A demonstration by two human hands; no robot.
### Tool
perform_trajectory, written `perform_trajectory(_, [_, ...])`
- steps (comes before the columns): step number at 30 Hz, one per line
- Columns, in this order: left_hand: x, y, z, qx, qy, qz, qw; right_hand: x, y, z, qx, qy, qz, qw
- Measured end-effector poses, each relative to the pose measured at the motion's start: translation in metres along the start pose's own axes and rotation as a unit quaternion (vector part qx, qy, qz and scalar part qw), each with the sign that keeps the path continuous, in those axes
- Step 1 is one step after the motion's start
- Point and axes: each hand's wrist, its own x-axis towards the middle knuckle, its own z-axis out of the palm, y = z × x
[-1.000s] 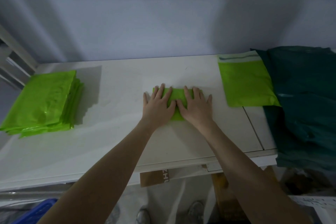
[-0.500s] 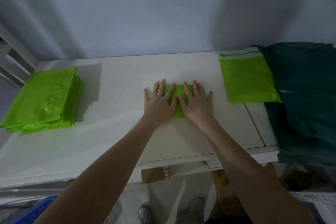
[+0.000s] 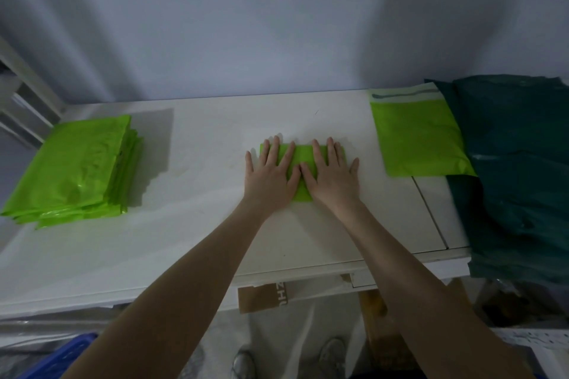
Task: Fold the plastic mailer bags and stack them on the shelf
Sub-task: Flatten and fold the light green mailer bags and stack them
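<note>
A folded lime-green mailer bag (image 3: 303, 157) lies on the white shelf top (image 3: 200, 224), mid-surface. My left hand (image 3: 271, 177) and my right hand (image 3: 334, 177) lie flat on it side by side, fingers spread, thumbs nearly touching, covering most of it. At the left sits a stack of folded green mailers (image 3: 74, 169). An unfolded green mailer (image 3: 421, 141) with its pale adhesive flap at the far edge lies at the right.
A pile of dark green bags (image 3: 520, 172) covers the right end and overhangs the edge. A wall stands right behind the surface. Below the front edge are a cardboard piece (image 3: 261, 297), a blue crate corner (image 3: 61, 357) and my shoes.
My hands have slid slightly apart on the folded mailer, showing more green between them. The view has shifted a little.
</note>
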Motion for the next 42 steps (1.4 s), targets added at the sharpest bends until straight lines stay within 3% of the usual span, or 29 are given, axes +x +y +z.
perform_trajectory(8, [0.007,-0.008,-0.011,-0.143,-0.070,-0.009,0.987,0.003,0.005,-0.007,0.097,-0.016,-0.001,0.995])
perform_trajectory(12, [0.004,-0.022,-0.021,-0.293,-0.045,-0.011,0.955,0.002,0.006,-0.014,0.207,0.020,-0.003,0.978])
perform_trajectory(14, [-0.003,-0.030,-0.025,-0.309,-0.018,-0.011,0.951,-0.002,0.006,-0.020,0.211,0.058,-0.011,0.976])
perform_trajectory(21, [-0.053,-0.055,-0.025,-0.124,0.080,0.043,0.988,-0.049,-0.032,-0.012,0.062,0.221,-0.114,0.967])
perform_trajectory(24, [-0.067,-0.060,-0.020,-0.042,0.075,0.086,0.993,-0.070,-0.055,0.006,-0.001,0.203,-0.150,0.968])
perform_trajectory(29, [-0.080,-0.060,-0.017,-0.003,0.079,0.122,0.989,-0.079,-0.068,0.020,-0.053,0.197,-0.131,0.970])
perform_trajectory(42, [-0.082,-0.044,-0.001,0.097,0.084,0.092,0.987,-0.075,-0.066,0.026,-0.077,0.207,-0.122,0.968])
